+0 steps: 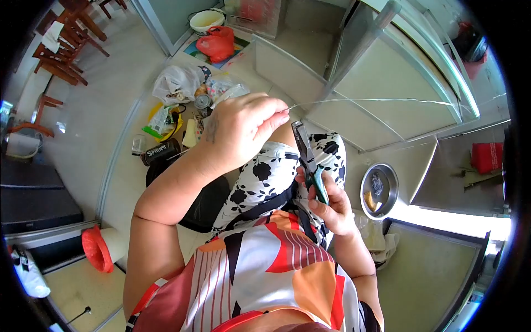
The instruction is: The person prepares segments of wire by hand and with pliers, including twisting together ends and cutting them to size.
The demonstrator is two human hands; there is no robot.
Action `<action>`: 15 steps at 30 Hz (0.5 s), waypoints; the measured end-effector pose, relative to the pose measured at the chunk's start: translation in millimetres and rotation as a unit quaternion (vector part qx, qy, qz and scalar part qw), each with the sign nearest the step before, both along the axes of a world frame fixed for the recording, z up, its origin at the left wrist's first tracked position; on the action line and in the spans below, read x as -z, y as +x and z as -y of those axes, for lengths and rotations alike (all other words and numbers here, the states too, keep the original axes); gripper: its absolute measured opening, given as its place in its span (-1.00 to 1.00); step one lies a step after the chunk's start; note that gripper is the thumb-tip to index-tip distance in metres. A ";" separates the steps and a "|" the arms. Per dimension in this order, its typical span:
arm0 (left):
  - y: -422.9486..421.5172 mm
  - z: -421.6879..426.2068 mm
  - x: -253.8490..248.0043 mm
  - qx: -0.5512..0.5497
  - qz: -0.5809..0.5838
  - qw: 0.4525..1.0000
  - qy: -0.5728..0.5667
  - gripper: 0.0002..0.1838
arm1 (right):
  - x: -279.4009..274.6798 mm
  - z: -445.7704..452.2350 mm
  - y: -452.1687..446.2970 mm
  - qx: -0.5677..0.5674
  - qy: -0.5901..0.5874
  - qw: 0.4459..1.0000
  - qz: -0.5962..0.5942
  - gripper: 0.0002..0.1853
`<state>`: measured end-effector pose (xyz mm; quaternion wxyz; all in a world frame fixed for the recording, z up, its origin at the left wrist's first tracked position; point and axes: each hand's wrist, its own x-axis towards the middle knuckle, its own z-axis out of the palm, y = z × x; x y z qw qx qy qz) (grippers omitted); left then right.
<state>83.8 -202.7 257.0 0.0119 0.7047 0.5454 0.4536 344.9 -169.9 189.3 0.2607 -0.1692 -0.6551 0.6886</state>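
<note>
My left hand (243, 124) is raised in front of my knees, thumb and fingers pinched on the end of a thin, shiny wire (359, 100). From there the wire runs to the right, toward the frame of a pale cabinet door (404, 83); how its far end is fixed I cannot make out. Lower and to the right, my right hand (334, 207) is wrapped around the green handles of a pair of pliers (306, 146). Their metal jaws point up, a little below the wire and apart from it, near my left fingertips.
A steel bowl (380, 191) with small items sits on the floor at right. To the left lie a black Sprint can (160, 151), plastic bags (178, 83) and a metal can (203, 102). Behind them are a red bag (215, 44) and a white bucket (206, 21).
</note>
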 end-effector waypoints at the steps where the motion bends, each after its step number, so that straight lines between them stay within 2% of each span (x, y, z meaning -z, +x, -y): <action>1: 3.5 0.5 -1.4 -0.007 -0.018 1.000 0.009 -0.88 | 0.8 0.6 0.7 0.005 0.012 1.000 0.000 -0.87; 3: 10.5 2.2 -1.9 -0.034 -0.057 0.998 0.022 -0.87 | 3.1 -1.2 3.4 0.011 0.048 0.999 0.007 -0.87; 7: 15.5 2.9 3.9 -0.049 -0.155 0.986 0.041 -0.83 | 3.3 1.5 5.9 0.050 0.040 0.998 0.024 -0.86; 10: 18.2 2.2 10.8 -0.046 -0.167 0.984 0.031 -0.83 | 0.9 1.8 5.8 0.055 0.033 0.998 0.028 -0.85; 15: 21.0 -1.1 17.9 -0.039 -0.143 0.988 0.051 -0.81 | 0.7 -0.6 6.1 0.062 0.090 0.993 0.053 -0.88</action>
